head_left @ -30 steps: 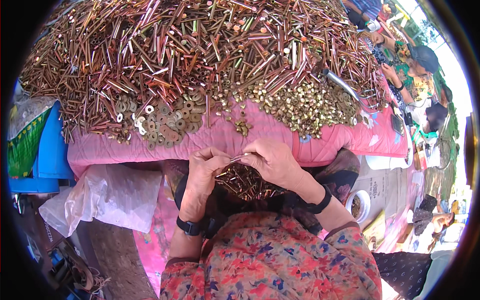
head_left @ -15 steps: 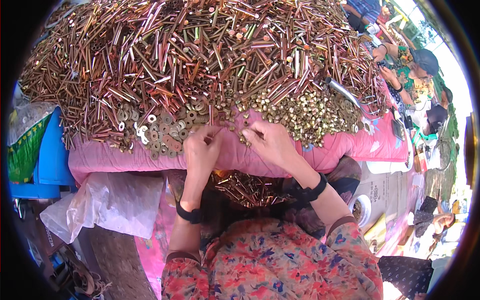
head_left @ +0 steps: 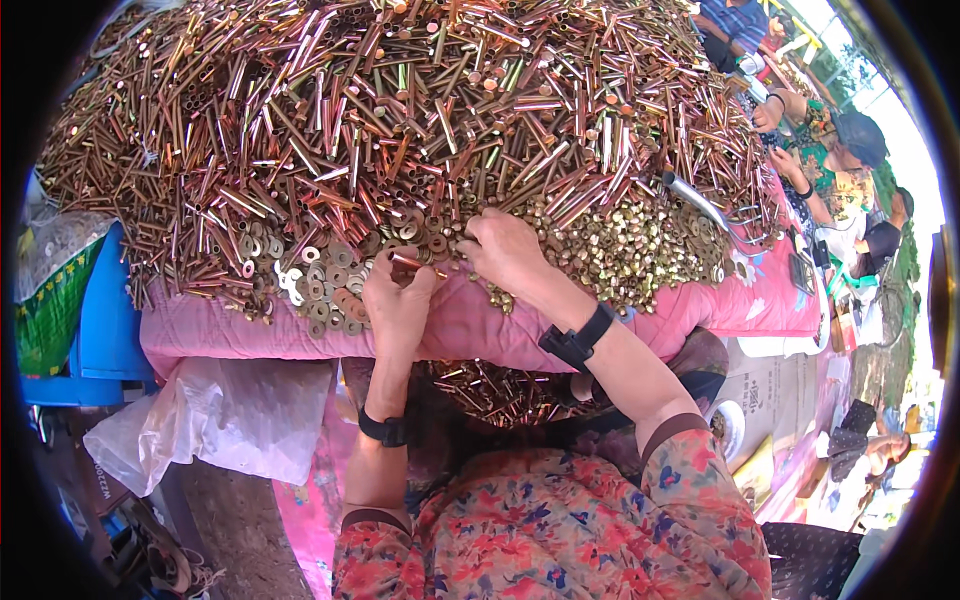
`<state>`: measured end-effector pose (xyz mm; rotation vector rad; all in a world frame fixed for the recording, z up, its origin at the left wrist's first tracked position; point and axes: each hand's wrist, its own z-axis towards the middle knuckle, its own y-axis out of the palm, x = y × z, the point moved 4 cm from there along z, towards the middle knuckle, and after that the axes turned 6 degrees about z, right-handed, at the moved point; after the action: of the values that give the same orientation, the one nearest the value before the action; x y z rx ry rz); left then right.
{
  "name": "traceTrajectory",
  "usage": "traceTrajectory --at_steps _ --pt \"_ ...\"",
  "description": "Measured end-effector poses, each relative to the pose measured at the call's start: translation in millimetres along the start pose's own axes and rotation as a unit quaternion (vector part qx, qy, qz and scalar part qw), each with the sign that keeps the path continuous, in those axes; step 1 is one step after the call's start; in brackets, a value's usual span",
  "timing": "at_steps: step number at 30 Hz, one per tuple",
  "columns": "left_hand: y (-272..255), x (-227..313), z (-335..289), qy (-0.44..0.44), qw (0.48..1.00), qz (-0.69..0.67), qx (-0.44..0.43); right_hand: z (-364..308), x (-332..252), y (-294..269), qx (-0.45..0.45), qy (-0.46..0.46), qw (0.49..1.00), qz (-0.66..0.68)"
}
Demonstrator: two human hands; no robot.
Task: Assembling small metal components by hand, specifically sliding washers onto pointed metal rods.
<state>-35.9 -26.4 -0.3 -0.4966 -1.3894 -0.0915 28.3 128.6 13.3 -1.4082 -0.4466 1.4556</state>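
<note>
Since the left hand point(head_left: 397, 305) was pinching a short copper tube point(head_left: 412, 263) right at the pink cloth's point(head_left: 470, 330) edge while the right hand point(head_left: 505, 250), fingers curled, dug into the brass nuts point(head_left: 630, 250), one nudge could've easily sent loose washers point(head_left: 325, 275) rolling off into the lap.

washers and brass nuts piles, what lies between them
In the head view, the right hand rests between the washers and the brass nuts, on the pink cloth.

The right hand point(head_left: 505, 250) covers its own fingertips, so whatever they touch among the washers point(head_left: 330, 275) is hidden. The heap of copper tubes point(head_left: 400, 110) is cut off by the upper rim. The lap pile point(head_left: 500, 390) sits partly under the forearms.
</note>
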Motion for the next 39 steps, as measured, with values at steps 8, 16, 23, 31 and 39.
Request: traceTrajectory --at_steps 8,16,23,31,39 --pt "-2 9 -16 0.154 0.976 0.155 -0.016 -13 4 -15 -0.028 0.020 0.999 0.029" --pt "9 6 -21 0.012 0.997 0.067 -0.039 -20 6 -27 0.061 0.030 0.989 0.135" --pt "23 2 -19 -0.112 0.971 -0.185 -0.101 -19 -7 -20 0.040 0.102 0.948 0.300" --pt "21 -3 -19 -0.176 0.932 -0.297 -0.106 11 17 -22 0.118 0.097 0.969 0.194" --pt "19 -6 -16 -0.173 0.934 -0.299 -0.094 43 21 -7 0.107 0.129 0.983 0.069"
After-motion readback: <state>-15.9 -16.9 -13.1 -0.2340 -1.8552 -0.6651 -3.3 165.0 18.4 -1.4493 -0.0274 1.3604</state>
